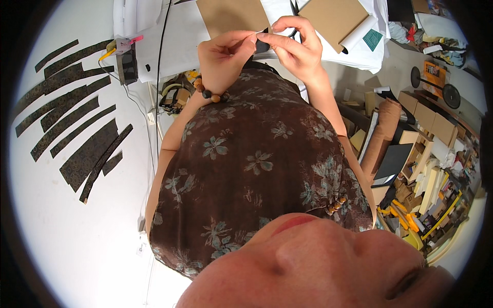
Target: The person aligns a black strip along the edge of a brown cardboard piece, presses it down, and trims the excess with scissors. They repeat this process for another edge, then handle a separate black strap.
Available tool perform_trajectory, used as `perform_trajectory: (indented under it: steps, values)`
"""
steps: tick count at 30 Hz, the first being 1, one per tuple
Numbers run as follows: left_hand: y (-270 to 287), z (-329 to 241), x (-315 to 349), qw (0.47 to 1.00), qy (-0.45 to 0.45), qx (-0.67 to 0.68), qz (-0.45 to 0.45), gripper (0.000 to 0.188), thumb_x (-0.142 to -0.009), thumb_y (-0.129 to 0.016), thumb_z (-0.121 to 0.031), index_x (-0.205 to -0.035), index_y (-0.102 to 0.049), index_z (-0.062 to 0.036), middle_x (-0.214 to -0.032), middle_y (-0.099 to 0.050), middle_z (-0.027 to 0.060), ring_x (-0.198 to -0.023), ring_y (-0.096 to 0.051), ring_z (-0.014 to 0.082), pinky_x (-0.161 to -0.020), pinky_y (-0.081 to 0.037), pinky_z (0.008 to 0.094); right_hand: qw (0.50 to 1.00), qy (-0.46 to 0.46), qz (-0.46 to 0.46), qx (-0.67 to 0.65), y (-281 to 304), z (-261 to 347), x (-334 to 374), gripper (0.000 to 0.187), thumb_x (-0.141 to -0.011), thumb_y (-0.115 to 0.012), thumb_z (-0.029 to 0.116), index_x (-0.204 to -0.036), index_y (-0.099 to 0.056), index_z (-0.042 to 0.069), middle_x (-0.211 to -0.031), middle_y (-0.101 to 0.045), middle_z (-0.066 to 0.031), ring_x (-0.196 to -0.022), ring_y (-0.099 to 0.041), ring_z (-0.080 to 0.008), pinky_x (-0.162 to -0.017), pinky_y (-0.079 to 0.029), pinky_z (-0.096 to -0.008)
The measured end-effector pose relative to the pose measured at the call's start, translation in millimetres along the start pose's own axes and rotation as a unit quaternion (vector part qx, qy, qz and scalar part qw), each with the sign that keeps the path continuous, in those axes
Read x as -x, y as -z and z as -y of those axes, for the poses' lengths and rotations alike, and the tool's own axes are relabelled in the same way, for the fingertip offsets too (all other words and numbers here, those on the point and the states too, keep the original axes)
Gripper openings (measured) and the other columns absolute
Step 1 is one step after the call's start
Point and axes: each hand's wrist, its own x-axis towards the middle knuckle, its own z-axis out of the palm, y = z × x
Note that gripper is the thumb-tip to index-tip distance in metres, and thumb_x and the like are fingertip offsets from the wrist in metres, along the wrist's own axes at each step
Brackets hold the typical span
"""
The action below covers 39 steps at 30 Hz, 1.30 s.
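Above the front edge of a white-covered table (pixel 179 51), my two hands meet fingertip to fingertip. My left hand (pixel 225 57), with a wooden bead bracelet (pixel 207 94) at the wrist, pinches a small black piece (pixel 262 46) that looks like fabric. On its other side, the thumb and forefinger of my right hand (pixel 302 51) are closed on the same piece. A thin pale edge shows between the fingertips. Black scissors (pixel 294 7) appear just beyond my right hand, partly hidden by its fingers; whether they touch it I cannot tell.
Brown board (pixel 233 15) and a second brown sheet (pixel 334 20) lie on the table, with a green patterned piece (pixel 372 39) at right. A black cable (pixel 160 51) crosses the left part. Dark patterned strips (pixel 77 97) lie against a white surface. Rolls (pixel 382 136) and boxes crowd the right.
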Motion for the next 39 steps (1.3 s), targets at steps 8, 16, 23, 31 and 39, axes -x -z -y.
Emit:
perform_trajectory:
  steps: [8, 16, 23, 31, 39]
  values:
    - [8.9, 55.2, -24.8, 0.932, 0.286, 0.223, -0.003, 0.023, -0.091, -0.055, -0.013, -0.095, -0.063, 0.0083, -0.091, -0.068, 0.0149, -0.080, -0.067, 0.0215, -0.074, -0.056, 0.0318, 0.998, 0.031, 0.052, 0.009, -1.3, -13.9, 27.8, 0.015, -0.075, -0.067, 0.002, -0.089, -0.064, 0.005, -0.100, -0.066, -0.0090, -0.097, -0.063, -0.0263, -0.092, -0.050, -0.0440]
    - [22.1, 172.8, -30.3, 0.926, 0.357, 0.086, 0.087, 0.024, -0.091, -0.057, -0.019, -0.104, -0.060, 0.0012, -0.106, -0.065, 0.0172, -0.101, -0.064, 0.0287, -0.093, -0.051, 0.0398, 0.964, -0.239, -0.079, -0.088, -0.2, -24.2, 103.4, 0.017, -0.086, -0.063, -0.007, -0.101, -0.059, 0.000, -0.092, -0.064, -0.0150, -0.081, -0.064, -0.0249, -0.071, -0.052, -0.0295]
    - [127.5, 298.7, -17.2, 0.727, -0.144, -0.635, 0.216, 0.076, -0.079, -0.068, -0.024, -0.146, -0.032, -0.0168, -0.155, -0.024, 0.0122, -0.143, -0.023, 0.0296, -0.116, -0.023, 0.0464, 0.945, -0.303, -0.119, 0.018, 17.8, -26.6, 124.8, 0.023, -0.089, -0.062, -0.005, -0.109, -0.054, 0.000, -0.090, -0.061, -0.0132, -0.076, -0.060, -0.0198, -0.069, -0.050, -0.0278]
    - [158.9, 292.5, -24.8, 0.701, -0.266, -0.620, 0.230, 0.051, -0.085, -0.056, -0.006, -0.134, -0.049, -0.0113, -0.148, -0.040, 0.0122, -0.139, -0.035, 0.0289, -0.115, -0.026, 0.0491, 0.949, -0.306, -0.075, 0.013, 10.9, -22.8, 120.6, 0.027, -0.090, -0.061, -0.004, -0.115, -0.053, 0.001, -0.091, -0.058, -0.0103, -0.079, -0.057, -0.0168, -0.073, -0.048, -0.0274]
    - [146.1, 109.7, -94.8, 0.903, -0.257, -0.340, 0.044, 0.035, -0.082, -0.052, 0.016, -0.106, -0.065, -0.0053, -0.113, -0.067, 0.0108, -0.109, -0.063, 0.0253, -0.105, -0.042, 0.0406, 0.917, -0.348, -0.175, -0.092, 19.7, -46.5, 96.6, 0.033, -0.088, -0.065, -0.002, -0.118, -0.053, 0.003, -0.091, -0.060, -0.0036, -0.079, -0.056, -0.0098, -0.077, -0.047, -0.0238]
